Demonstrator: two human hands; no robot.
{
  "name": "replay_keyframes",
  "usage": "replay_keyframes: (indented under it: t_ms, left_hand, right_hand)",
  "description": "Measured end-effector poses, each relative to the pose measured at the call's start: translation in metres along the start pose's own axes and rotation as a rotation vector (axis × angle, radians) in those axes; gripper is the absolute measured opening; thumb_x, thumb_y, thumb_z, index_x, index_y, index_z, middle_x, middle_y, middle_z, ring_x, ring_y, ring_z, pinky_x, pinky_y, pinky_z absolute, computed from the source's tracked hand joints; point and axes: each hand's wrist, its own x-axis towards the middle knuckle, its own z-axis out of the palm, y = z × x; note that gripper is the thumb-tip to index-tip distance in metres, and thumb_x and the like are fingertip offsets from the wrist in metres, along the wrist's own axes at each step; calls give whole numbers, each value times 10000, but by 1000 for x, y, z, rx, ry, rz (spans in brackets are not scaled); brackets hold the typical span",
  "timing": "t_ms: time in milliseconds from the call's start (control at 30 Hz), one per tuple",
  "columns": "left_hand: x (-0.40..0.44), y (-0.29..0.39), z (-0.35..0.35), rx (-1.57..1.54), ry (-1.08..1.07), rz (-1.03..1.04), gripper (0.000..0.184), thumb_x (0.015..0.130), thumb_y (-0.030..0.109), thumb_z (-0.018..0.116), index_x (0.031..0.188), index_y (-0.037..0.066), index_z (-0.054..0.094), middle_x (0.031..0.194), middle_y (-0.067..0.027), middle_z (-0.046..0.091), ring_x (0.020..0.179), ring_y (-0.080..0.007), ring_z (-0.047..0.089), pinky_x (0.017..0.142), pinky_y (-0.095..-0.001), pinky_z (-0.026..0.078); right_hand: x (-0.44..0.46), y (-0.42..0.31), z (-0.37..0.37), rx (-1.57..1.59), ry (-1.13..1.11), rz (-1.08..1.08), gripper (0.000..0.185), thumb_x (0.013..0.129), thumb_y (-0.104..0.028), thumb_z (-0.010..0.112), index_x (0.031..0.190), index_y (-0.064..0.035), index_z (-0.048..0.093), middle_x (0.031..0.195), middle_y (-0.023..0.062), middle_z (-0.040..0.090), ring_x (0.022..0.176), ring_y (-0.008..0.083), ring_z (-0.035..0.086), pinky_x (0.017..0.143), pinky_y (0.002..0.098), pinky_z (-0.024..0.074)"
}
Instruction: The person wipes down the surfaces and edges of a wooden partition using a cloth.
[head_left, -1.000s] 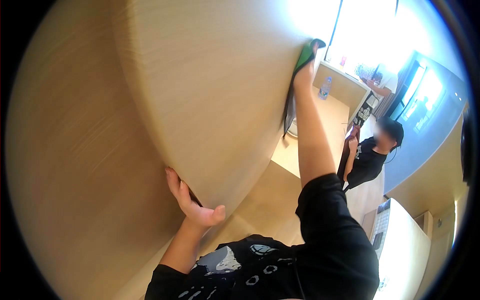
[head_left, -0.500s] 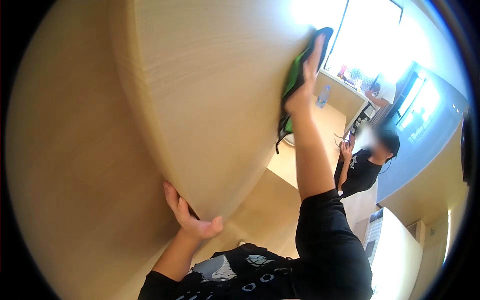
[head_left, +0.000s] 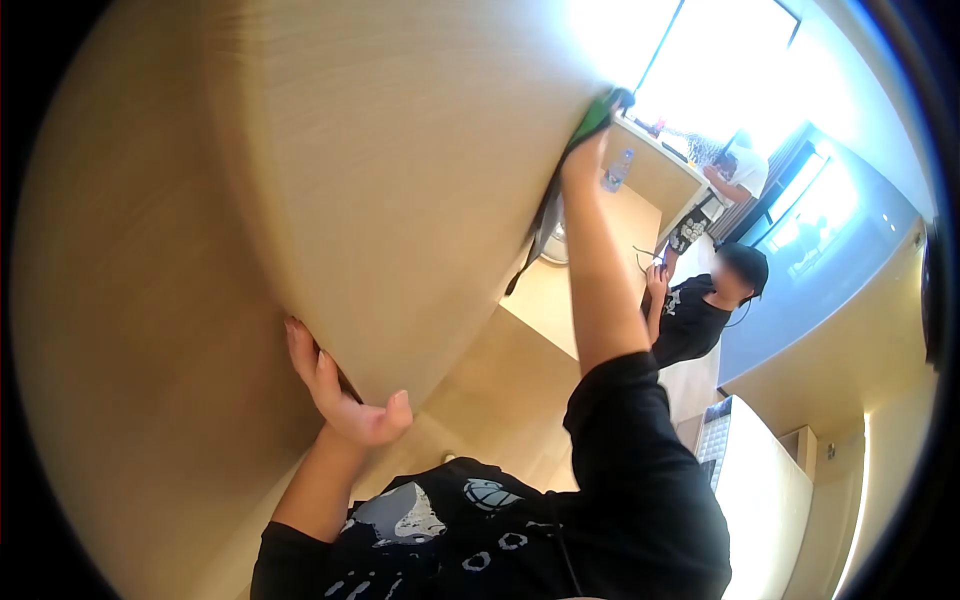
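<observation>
A large pale wooden panel [head_left: 400,180], probably a door, fills the left and middle of the view. My left hand [head_left: 345,400] grips its lower corner, fingers on one side of the edge and thumb on the other. Up at the panel's far edge, my right hand [head_left: 588,158] presses a green and black cloth [head_left: 592,118] to the surface. The cloth's dark end hangs down along the panel below my wrist. My right fingers are partly covered by the cloth and blurred.
A plastic bottle [head_left: 618,170] stands on a wooden surface [head_left: 540,305] beyond my right arm. A person in a black cap and shirt [head_left: 690,320] holds a small object there. Another person in white [head_left: 745,170] is near the bright window. A white mattress [head_left: 755,490] lies at lower right.
My right hand and the cloth have slid along the panel, and the cloth has turned more edge-on. My left hand keeps its hold on the corner. The view has shifted slightly.
</observation>
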Motion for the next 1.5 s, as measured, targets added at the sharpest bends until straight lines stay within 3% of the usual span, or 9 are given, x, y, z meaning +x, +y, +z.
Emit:
replay_keyframes:
  t_ms: [133,200,333,633,833,967,1133,1267,1500]
  left_hand:
    - [6,11,-13,31,-32,31,907,809,334,628,1538,58,163,1575,-260,136,1482,-404,89,1166,-506,164]
    - [7,15,-15,46,-32,27,905,809,317,625,1539,59,157,1578,-264,124,1481,-413,92,1166,-511,160]
    - [5,50,-27,58,-31,59,906,812,307,622,1542,61,144,1578,-277,106,1475,-434,104,1163,-528,158]
    - [-31,168,-58,197,45,66,940,758,360,661,1524,58,209,1551,-262,216,1432,-460,218,1129,-607,191]
    - [-53,200,-79,190,39,0,931,759,349,666,1518,57,213,1547,-266,218,1435,-443,208,1141,-589,169]
    - [-51,204,-79,178,58,49,923,756,284,654,1523,64,191,1550,-270,194,1449,-436,170,1149,-562,163]
    - [-55,205,-77,173,33,54,922,748,188,616,1534,60,153,1575,-291,102,1480,-423,99,1158,-523,175]
    - [-56,196,-71,183,31,83,914,779,266,622,1534,37,160,1579,-292,102,1477,-419,116,1168,-515,147]
    - [-67,193,-71,183,75,113,741,959,480,370,1528,22,245,1549,-297,239,1405,-499,258,1117,-571,205]
  right_hand:
    - [-89,-129,-3,147,-108,10,642,1008,-291,258,1515,84,140,1604,244,122,1496,390,78,1197,473,53]
    - [-108,-163,-4,31,-185,-89,756,980,-404,300,1501,115,125,1582,306,108,1477,467,53,1173,553,31]
    - [-82,-235,-26,-30,-242,-422,877,834,-380,453,1495,116,160,1552,354,142,1445,539,95,1149,616,81]
    - [70,-240,-103,3,-51,-583,602,973,-204,331,1525,4,209,1584,257,181,1467,449,144,1182,499,160]
    - [66,-126,-103,46,-60,-175,597,1071,-368,216,1535,3,158,1614,193,126,1499,324,93,1206,381,111]
    - [5,-139,-110,422,-100,274,675,1061,-435,243,1533,36,136,1611,174,141,1479,279,146,1201,351,106]
    - [-118,-187,-118,246,-69,86,658,1013,-320,260,1515,85,132,1612,210,124,1502,299,84,1211,405,55]
    - [-182,-272,-136,61,-238,-159,757,957,-358,323,1500,123,104,1585,311,67,1481,457,44,1171,562,26]
    - [-135,-362,-134,73,-242,-682,857,846,-416,434,1501,88,203,1535,361,185,1396,604,160,1109,667,134]
